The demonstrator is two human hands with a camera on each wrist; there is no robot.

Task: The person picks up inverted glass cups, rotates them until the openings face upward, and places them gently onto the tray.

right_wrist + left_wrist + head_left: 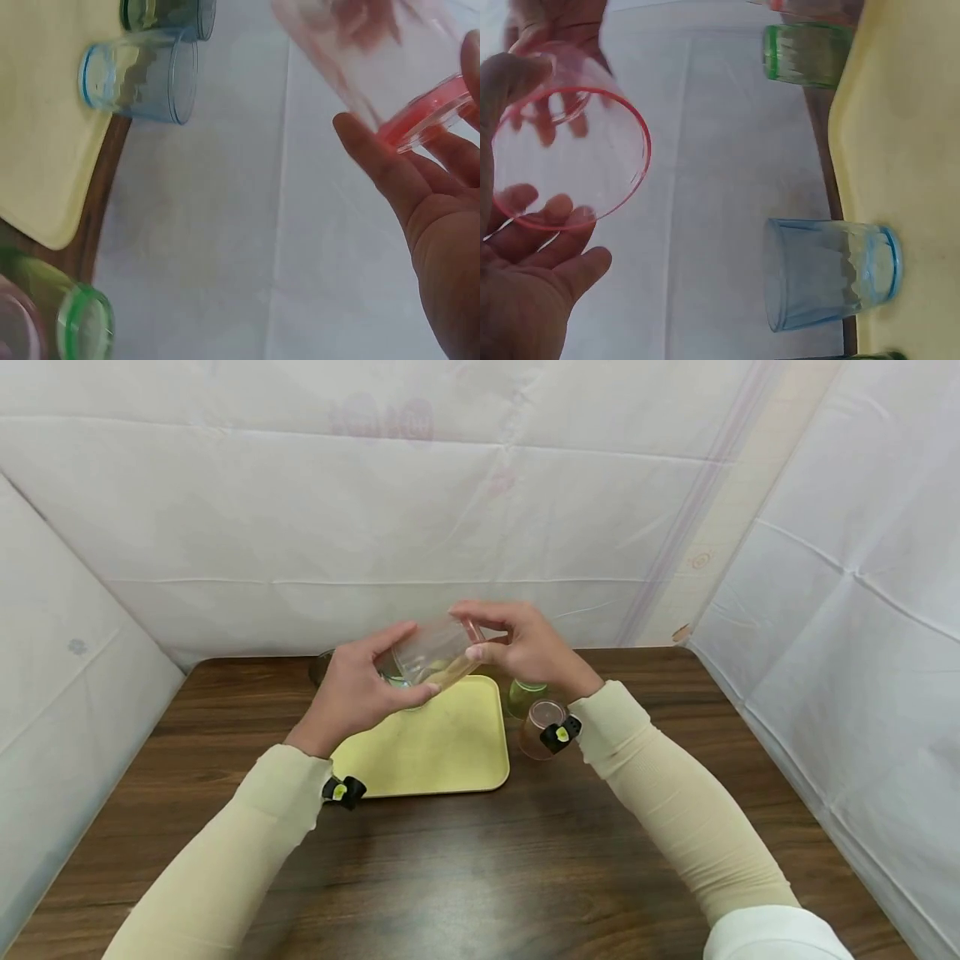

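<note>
1. Holding a clear pink-rimmed glass [433, 653] tipped on its side in the air above the yellow tray [442, 752], both hands curl round it: left hand [352, 693] at one end, right hand [528, 647] at the other.
2. A pink glass [542, 727] and a green glass [525, 695] stand on the bench [465, 868], right of the tray.
3. A blue glass [829, 274] stands at the tray's far edge.
</note>
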